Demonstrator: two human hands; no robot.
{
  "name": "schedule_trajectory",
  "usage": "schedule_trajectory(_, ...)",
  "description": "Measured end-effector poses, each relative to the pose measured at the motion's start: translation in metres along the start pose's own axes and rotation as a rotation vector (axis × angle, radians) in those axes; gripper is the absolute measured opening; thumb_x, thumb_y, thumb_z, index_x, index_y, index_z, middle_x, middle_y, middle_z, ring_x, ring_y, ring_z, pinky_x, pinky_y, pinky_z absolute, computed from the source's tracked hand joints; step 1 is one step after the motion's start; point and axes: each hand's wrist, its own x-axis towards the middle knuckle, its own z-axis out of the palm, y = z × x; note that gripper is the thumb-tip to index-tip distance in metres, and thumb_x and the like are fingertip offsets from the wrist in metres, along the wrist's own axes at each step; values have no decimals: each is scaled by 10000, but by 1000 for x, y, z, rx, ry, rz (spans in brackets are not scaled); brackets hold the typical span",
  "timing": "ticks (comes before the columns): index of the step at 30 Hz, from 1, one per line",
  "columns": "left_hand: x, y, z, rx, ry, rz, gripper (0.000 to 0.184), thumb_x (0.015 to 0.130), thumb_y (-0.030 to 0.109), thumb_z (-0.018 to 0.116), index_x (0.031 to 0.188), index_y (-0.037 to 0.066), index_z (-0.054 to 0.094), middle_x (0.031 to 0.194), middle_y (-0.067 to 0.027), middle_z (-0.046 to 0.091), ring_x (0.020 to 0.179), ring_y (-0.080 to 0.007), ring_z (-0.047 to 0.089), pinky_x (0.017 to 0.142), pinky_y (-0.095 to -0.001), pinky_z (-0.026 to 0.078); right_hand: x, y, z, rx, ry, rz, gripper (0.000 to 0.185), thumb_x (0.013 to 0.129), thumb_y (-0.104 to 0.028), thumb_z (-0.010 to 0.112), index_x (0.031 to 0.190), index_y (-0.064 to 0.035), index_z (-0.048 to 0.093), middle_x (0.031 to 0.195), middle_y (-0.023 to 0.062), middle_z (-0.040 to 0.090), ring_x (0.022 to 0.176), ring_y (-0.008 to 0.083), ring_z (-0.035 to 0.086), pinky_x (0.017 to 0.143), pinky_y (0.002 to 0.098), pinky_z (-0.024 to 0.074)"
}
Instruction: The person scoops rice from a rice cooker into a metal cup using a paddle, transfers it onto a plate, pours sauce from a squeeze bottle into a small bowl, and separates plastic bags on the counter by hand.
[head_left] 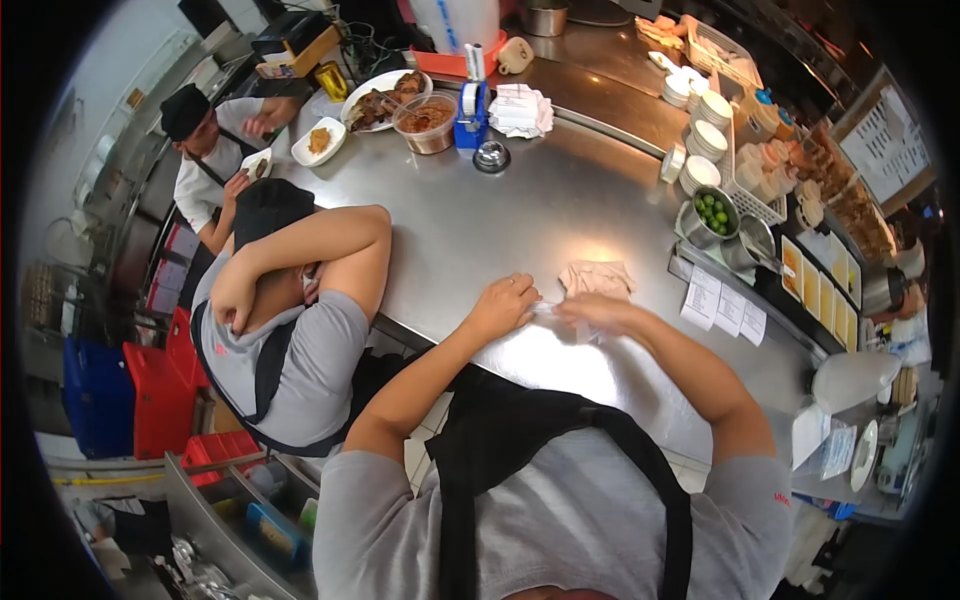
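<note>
A thin, clear plastic piece (545, 310) stretches between my two hands over the steel counter (460, 250). My left hand (505, 303) is closed on its left end, with a ring on one finger. On the other side my right hand (598, 312) has its fingers together on the plastic, slightly blurred. Just beyond my right hand lies a crumpled beige cloth (597, 279), flat on the counter. What the plastic is exactly cannot be made out.
A co-worker (290, 320) leans at the counter's left edge; another person (215, 150) stands behind. Paper slips (725, 305) hang at right near a pot of limes (714, 212). Bowls, a tape dispenser (471, 115) and a bell (491, 157) stand at the far side.
</note>
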Motion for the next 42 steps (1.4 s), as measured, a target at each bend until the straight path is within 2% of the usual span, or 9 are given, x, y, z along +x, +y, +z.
schedule_trajectory(2, -5, -5, -3, -18, 18, 92, 234, 594, 112, 650, 799, 52, 555, 893, -105, 511, 799, -273, 538, 688, -347, 458, -21, 3, 25, 405, -130, 25, 244, 861, -325, 511, 728, -121, 485, 592, -30, 436, 455, 68, 397, 349, 200, 222)
schedule_trajectory(8, -14, -4, -16, -94, -191, 166, 251, 662, 128, 643, 864, 27, 532, 999, -133, 499, 925, -274, 512, 777, -338, 442, -24, 23, 34, 558, -222, 77, 235, 878, -300, 496, 735, -113, 498, 600, -36, 437, 458, 59, 377, 361, 194, 242)
schedule_trajectory(12, -5, -3, -15, -168, -140, 67, 239, 714, 97, 605, 906, -7, 508, 1012, -146, 485, 951, -303, 491, 803, -353, 429, 15, 36, -7, 147, 286, -202, 268, 893, -302, 470, 726, -98, 519, 594, -27, 468, 516, 74, 414, 480, 203, 349)
schedule_trajectory(24, 3, -19, -35, -300, -233, -130, 106, 738, 28, 579, 827, -20, 608, 1003, -103, 477, 857, -241, 515, 750, -307, 430, -23, -14, -22, -646, 283, -509, 263, 869, -263, 504, 733, -41, 543, 669, 17, 530, 553, 111, 482, 566, 218, 412)
schedule_trajectory(26, 19, 6, -58, -581, -206, -180, 111, 742, 37, 596, 838, -4, 634, 989, -74, 476, 853, -202, 506, 751, -286, 422, -22, -22, -29, -375, 194, -359, 240, 869, -250, 491, 750, -47, 542, 656, 13, 511, 582, 124, 474, 581, 224, 420)
schedule_trajectory(28, 35, 24, -67, -874, -187, -229, 118, 746, 45, 612, 849, 13, 661, 975, -45, 475, 849, -164, 497, 753, -266, 414, 14, 1, -33, 746, 30, -548, 219, 876, -237, 467, 778, -58, 547, 659, 15, 501, 594, 144, 477, 611, 235, 440)
schedule_trajectory(30, 63, 26, -65, -1108, 78, -353, 138, 749, 56, 635, 875, 73, 687, 970, -9, 458, 876, -119, 473, 767, -238, 391, 12, 1, -22, 561, 155, -570, 221, 873, -235, 470, 780, -53, 553, 651, 32, 509, 592, 159, 488, 608, 259, 438)
schedule_trajectory(36, 22, -24, -11, -484, 6, -416, 90, 725, 25, 599, 769, 60, 670, 822, -80, 555, 733, -176, 548, 631, -274, 442, 12, -6, 27, -449, 709, -662, 214, 834, -183, 504, 759, -9, 605, 650, 180, 558, 569, 231, 541, 594, 367, 428)
schedule_trajectory(42, 21, 9, 13, -186, 70, -360, 120, 682, 0, 550, 763, 24, 635, 904, -154, 589, 817, -296, 573, 683, -351, 469, 54, 6, 3, -154, 862, -511, 130, 754, -81, 578, 674, 16, 611, 618, 183, 567, 525, 217, 546, 531, 328, 433)
